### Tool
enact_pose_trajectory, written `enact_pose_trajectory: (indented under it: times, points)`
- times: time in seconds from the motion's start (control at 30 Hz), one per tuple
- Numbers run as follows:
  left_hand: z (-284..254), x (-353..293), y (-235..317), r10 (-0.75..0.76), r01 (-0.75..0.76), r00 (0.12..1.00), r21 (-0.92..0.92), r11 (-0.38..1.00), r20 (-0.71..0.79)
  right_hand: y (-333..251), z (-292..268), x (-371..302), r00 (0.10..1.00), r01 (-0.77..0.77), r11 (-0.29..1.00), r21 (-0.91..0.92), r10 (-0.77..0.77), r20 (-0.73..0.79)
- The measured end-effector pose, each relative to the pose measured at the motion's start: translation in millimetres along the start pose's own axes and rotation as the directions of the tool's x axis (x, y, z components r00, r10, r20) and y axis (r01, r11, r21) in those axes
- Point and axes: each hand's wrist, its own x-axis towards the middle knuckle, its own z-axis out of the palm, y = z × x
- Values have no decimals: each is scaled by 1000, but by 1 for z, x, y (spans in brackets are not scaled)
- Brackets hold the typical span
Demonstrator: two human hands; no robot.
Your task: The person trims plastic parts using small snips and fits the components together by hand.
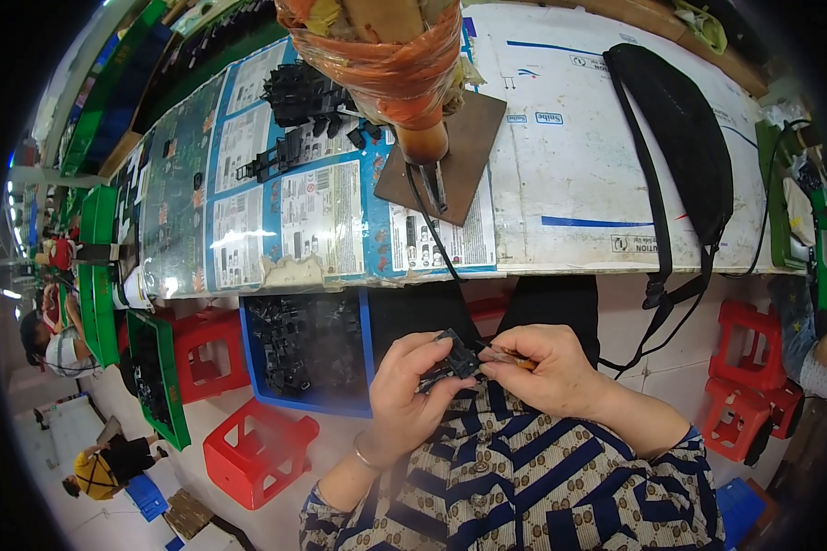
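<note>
In front of my lap, my left hand [409, 386] is closed round a small black plastic part [461, 356] and tilts it up. My right hand [553, 370] pinches a slim tool with an orange-brown handle [522, 360]. The tool's other end meets the black part's right side; its exact kind is hidden by my fingers. On the table's left half lies a pile of similar black plastic parts [303, 95], with a few loose ones [271, 158] nearer me.
A blue crate [368, 340] of black parts stands left of my legs. Red stools [248, 450] flank me. A wrapped post [423, 142] rises from a brown board [482, 138] on the table. A black bag [685, 138] lies right, its straps over the edge. Other people are at left and right.
</note>
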Motion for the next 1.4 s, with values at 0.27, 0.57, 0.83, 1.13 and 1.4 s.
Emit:
enact_pose_trajectory:
  times: [0.27, 0.57, 0.83, 1.13, 1.4]
  points:
    - [-1, 3, 2, 69, -69, 998, 118, 991, 4, 1, -1, 5, 969, 246, 949, -197, -239, 60]
    - [-2, 5, 7, 77, -80, 997, 209, 975, 24, 4, -5, 12, 916, 396, 871, -291, -352, 193]
    - [3, 2, 5, -43, 45, 997, 30, 999, -63, 7, -5, 7, 939, 337, 898, -283, -297, 175]
    - [-1, -2, 0, -34, 35, 999, -54, 998, 23, 7, -17, -1, 980, 195, 935, -296, -173, 100]
    - [1, -9, -2, -210, 175, 977, -448, 877, -29, 13, -16, -2, 989, 62, 932, -357, -105, -101]
